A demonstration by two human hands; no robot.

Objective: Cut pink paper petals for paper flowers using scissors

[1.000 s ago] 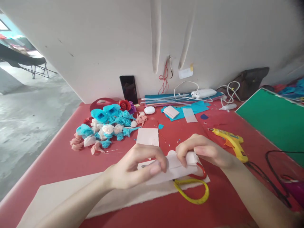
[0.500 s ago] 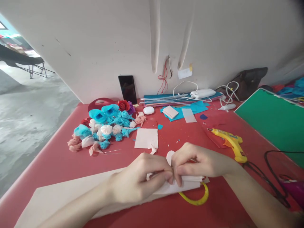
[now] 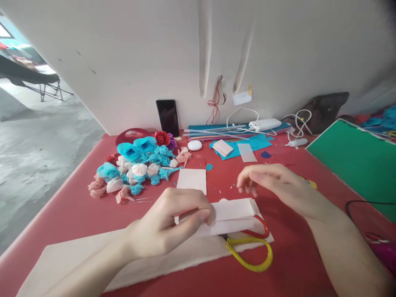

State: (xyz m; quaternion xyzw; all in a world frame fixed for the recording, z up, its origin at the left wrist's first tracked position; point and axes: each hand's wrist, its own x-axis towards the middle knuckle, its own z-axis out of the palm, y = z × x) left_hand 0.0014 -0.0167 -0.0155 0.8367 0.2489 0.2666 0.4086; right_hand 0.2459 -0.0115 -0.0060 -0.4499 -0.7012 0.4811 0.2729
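My left hand pinches the left end of a folded strip of pale paper between thumb and fingers. My right hand is raised to the right of the strip, its fingers loosely curled and apart, touching nothing. Under the strip lies a pair of scissors with one yellow and one red handle loop; its blades are mostly hidden. A long pale paper sheet spreads beneath the scissors and my left forearm. Just beyond my left hand rests a square of pale paper.
Blue, white, pink and red paper flowers are heaped at the left. A phone leans on the wall. Blue paper sheets, a white case and a green board lie around; my right hand mostly covers a yellow glue gun.
My right hand has let go of the folded paper and lifted up and right, uncovering the strip and the scissors' handles. My left hand has shifted slightly left, still gripping the paper.
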